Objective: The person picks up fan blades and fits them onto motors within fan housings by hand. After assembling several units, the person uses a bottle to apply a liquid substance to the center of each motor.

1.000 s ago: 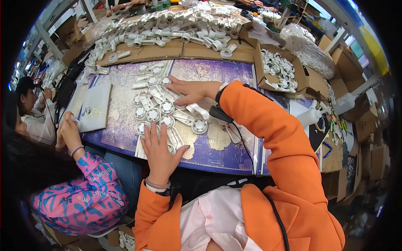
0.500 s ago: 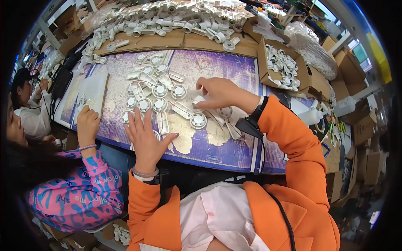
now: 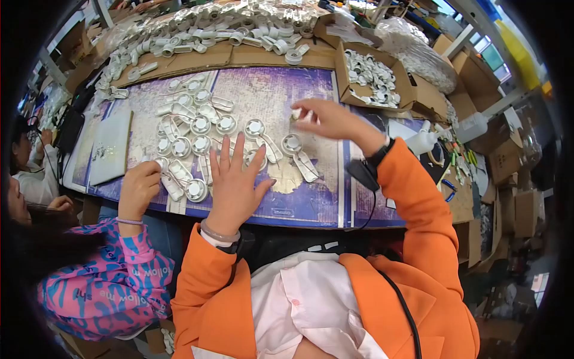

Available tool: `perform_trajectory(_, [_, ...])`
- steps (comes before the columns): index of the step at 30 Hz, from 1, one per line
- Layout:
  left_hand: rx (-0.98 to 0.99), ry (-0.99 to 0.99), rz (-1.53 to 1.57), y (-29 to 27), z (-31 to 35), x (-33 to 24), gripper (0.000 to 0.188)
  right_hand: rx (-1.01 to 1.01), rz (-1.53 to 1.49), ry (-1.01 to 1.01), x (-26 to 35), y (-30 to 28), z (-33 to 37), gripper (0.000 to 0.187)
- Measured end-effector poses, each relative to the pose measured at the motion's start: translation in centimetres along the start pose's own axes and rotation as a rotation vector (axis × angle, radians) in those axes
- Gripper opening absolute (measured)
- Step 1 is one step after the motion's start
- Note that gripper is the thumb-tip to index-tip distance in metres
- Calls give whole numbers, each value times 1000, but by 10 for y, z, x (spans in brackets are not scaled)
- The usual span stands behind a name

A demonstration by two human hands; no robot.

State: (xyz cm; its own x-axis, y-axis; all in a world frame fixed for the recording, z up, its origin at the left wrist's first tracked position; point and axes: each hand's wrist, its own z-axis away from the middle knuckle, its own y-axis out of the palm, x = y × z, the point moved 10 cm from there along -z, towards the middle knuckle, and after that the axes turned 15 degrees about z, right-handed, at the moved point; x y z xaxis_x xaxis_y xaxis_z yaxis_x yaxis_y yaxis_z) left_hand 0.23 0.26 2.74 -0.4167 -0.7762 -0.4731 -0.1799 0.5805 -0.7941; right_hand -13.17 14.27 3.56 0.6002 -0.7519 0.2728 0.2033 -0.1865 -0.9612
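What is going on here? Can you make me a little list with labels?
Place: purple work mat on a crowded bench
Left hand: flat, fingers spread, resting on the mat beside round white parts
Right hand: raised above the mat, fingertips pinching one small white piece
Neighbour: a person in a pink and blue sleeve, their hand at the mat's left edge
Behind: cardboard box filled with more white parts; a long heap of them along the far side
Clothes: orange jacket
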Motion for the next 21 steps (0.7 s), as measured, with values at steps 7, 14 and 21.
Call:
perform_trajectory(7, [30,-35,-145,15,-7,12,49,-105,185,69,17,39,37,54])
perform_trajectory(14, [-21,-46,-41,-10,13,23,59,-185,103,-13,22,71,-27,70])
perform_trajectory(21, [-162,-191,-6,-34,8,57,73,-100,302,-235,65,84,-26,87])
